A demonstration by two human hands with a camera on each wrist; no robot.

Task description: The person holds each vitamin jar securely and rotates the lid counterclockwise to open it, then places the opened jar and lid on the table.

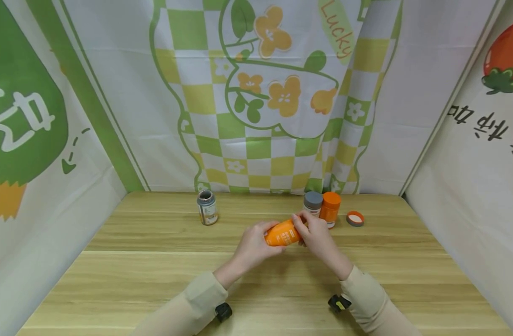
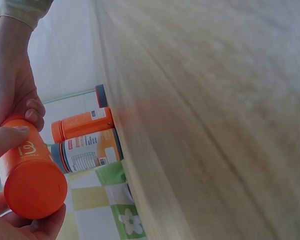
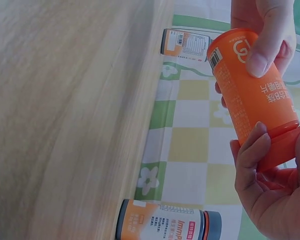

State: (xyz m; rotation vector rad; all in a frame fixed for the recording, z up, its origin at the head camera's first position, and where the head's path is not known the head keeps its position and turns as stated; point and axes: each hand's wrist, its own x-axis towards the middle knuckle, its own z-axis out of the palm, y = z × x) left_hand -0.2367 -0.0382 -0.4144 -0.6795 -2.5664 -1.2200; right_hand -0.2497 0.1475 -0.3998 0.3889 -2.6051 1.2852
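An orange bottle (image 1: 283, 233) is held tilted above the table between both hands. My left hand (image 1: 256, 241) grips its body near the base, thumb laid along the side. Fingers of my right hand (image 1: 319, 235) curl round the orange cap (image 3: 280, 148) at the other end, which still sits on the bottle in the right wrist view. In the left wrist view the bottle's round base (image 2: 36, 190) faces the camera. Just behind my right hand stand a grey-capped bottle (image 1: 312, 200) and another orange bottle (image 1: 330, 210), side by side and upright.
An uncapped grey bottle (image 1: 207, 208) stands toward the back left of the wooden table (image 1: 155, 270). To the right of the standing pair, a loose cap (image 1: 354, 218) lies with its pale inside up. A patterned curtain (image 1: 260, 158) hangs along the back edge.
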